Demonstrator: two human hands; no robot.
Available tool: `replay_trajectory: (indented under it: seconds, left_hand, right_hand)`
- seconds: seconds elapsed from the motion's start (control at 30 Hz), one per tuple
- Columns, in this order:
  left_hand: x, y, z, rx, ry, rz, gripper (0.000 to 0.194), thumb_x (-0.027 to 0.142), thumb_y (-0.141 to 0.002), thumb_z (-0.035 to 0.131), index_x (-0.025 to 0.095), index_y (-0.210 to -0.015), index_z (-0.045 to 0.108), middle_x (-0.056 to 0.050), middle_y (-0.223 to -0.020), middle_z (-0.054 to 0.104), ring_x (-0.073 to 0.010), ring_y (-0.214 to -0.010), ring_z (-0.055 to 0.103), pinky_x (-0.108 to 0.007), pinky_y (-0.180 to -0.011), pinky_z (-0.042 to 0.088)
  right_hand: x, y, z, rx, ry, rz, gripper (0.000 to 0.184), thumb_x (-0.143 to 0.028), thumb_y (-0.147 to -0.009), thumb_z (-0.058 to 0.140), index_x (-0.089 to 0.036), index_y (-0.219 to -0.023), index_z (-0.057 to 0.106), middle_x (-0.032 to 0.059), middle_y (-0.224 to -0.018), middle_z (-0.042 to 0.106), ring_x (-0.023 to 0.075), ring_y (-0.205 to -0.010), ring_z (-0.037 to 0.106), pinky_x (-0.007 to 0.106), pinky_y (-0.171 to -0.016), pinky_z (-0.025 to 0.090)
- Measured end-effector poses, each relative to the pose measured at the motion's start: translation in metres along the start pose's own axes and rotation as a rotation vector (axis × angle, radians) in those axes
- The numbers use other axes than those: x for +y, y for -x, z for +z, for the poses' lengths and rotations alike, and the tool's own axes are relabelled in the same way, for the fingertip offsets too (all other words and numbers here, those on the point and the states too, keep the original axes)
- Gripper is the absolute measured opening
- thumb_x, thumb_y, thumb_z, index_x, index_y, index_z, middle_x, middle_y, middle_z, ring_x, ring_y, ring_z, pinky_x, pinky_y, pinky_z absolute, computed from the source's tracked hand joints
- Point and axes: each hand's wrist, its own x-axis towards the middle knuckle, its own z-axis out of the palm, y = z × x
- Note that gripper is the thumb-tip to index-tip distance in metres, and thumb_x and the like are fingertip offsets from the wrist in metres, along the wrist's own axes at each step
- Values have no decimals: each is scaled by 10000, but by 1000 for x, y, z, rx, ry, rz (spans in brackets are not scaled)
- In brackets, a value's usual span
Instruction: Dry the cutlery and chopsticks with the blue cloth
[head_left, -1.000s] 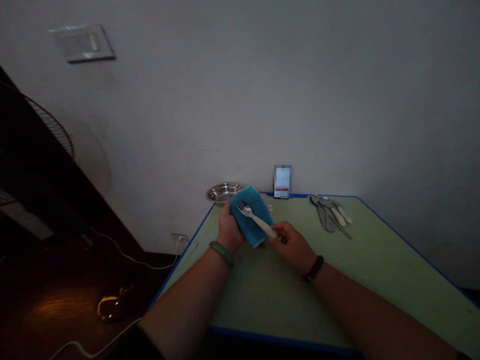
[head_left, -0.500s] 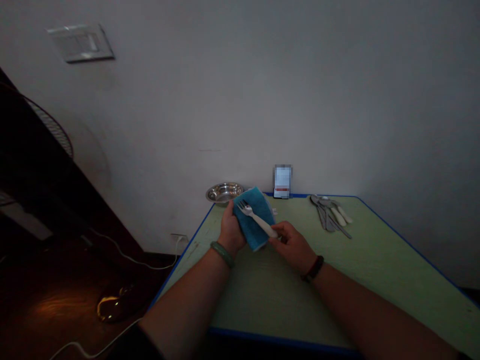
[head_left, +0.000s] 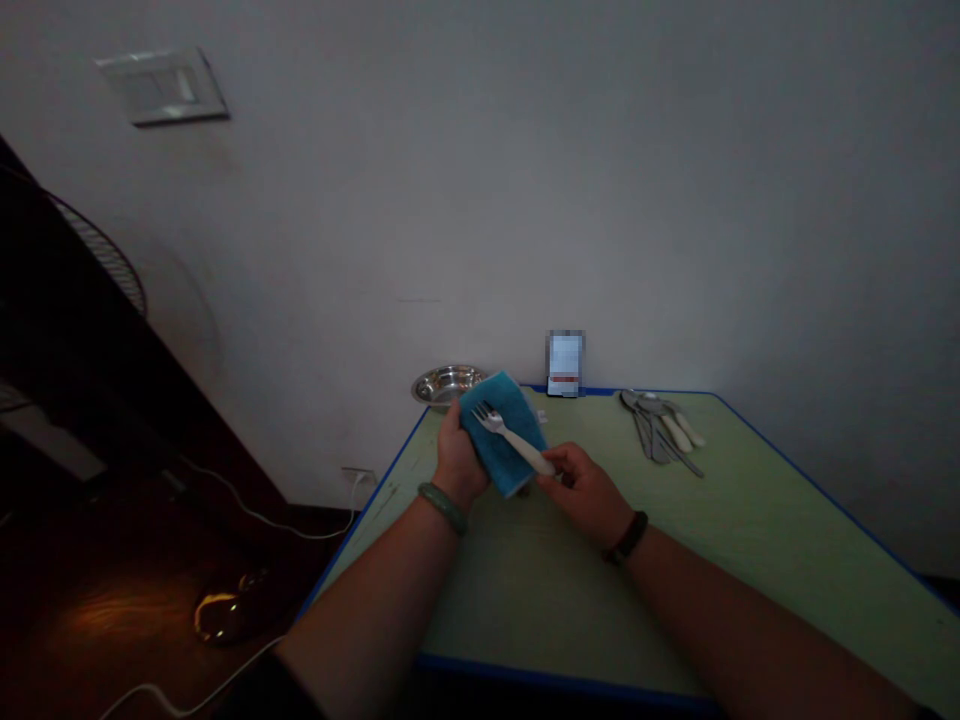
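Note:
My left hand (head_left: 456, 462) is closed on a blue cloth (head_left: 499, 448), held up over the far left part of the green table (head_left: 705, 540). A fork (head_left: 508, 435) with a white handle lies across the cloth, tines pointing up and left. My right hand (head_left: 583, 490) pinches the end of the fork's handle. A green bangle is on my left wrist and a dark band on my right.
A steel bowl (head_left: 448, 383) sits at the table's far left corner by the wall. A small card (head_left: 565, 363) leans against the wall. Several pieces of cutlery (head_left: 663, 424) lie at the far right. Cables and a fan are on the dark floor to the left.
The cloth and fork shifted slightly right and back again to the left. Both hands keep their grip.

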Motion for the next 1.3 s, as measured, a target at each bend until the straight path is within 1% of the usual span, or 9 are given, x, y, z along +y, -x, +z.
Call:
replay_trajectory:
  seconds: [0.2,0.33,0.57,0.77,0.87,1.0,1.1,1.2,1.3]
  left_hand:
    - [-2,5,6,58,-16,-54,643,576,-918,337,94,-1213,645,-154,-993,757,-328,-986,701,-535,-1012,441]
    - [-3,8,10,82,-16,-59,650,564,-922,350,73,-1248,624,-164,-988,756,-322,-977,703,-521,-1005,452]
    - [-1,5,7,66,-10,-31,653,565,-925,318,83,-1228,638,-154,-970,759,-330,-997,695,-532,-1005,448]
    - [0,1,3,34,15,26,679,573,-911,328,51,-1207,644,-186,-972,751,-361,-1029,676,-552,-1003,438]
    - [1,1,2,39,2,22,685,582,-911,313,62,-1205,649,-178,-970,754,-354,-1024,678,-547,-1008,435]
    - [-1,1,1,6,-11,12,678,589,-910,311,78,-1179,666,-167,-962,756,-346,-1022,682,-544,-1012,432]
    - [-2,2,1,28,-19,-7,663,585,-913,317,86,-1163,675,-161,-954,759,-342,-1009,688,-544,-1004,440]
    - [-2,4,4,46,-22,-45,660,580,-917,322,89,-1199,661,-160,-994,757,-334,-1019,687,-534,-1006,444]
    - [-2,7,7,54,-22,-66,669,583,-917,324,86,-1233,642,-164,-1018,753,-333,-1029,684,-532,-1004,447]
  right_hand:
    - [1,0,0,9,6,-3,276,-278,-769,625,-205,-1032,584,9,-855,667,141,-643,553,296,-643,427]
    - [2,-1,0,1,-4,-12,267,-287,-774,621,-209,-1026,587,2,-830,659,142,-643,547,294,-644,425]
    - [6,-1,1,3,-14,-11,267,-301,-782,616,-218,-1033,581,24,-898,678,158,-698,582,310,-668,443]
    - [3,-1,0,-8,-5,-8,268,-317,-781,615,-213,-1024,570,25,-901,694,145,-649,556,304,-649,430]
    - [1,-1,0,0,-2,3,264,-309,-772,623,-211,-1011,572,25,-888,693,150,-658,564,305,-652,435]
    - [1,-1,0,5,-14,5,265,-300,-768,625,-211,-1012,576,30,-899,690,156,-675,578,314,-666,446]
    - [3,-1,1,6,-19,3,261,-302,-774,619,-213,-1016,581,32,-909,687,164,-709,595,321,-686,454]
    - [3,-1,1,1,-23,-1,268,-305,-780,613,-210,-1028,581,34,-908,683,172,-737,608,325,-697,459]
    - [3,-1,1,4,-11,-13,267,-299,-779,614,-211,-1030,583,26,-882,679,168,-712,599,320,-681,451]
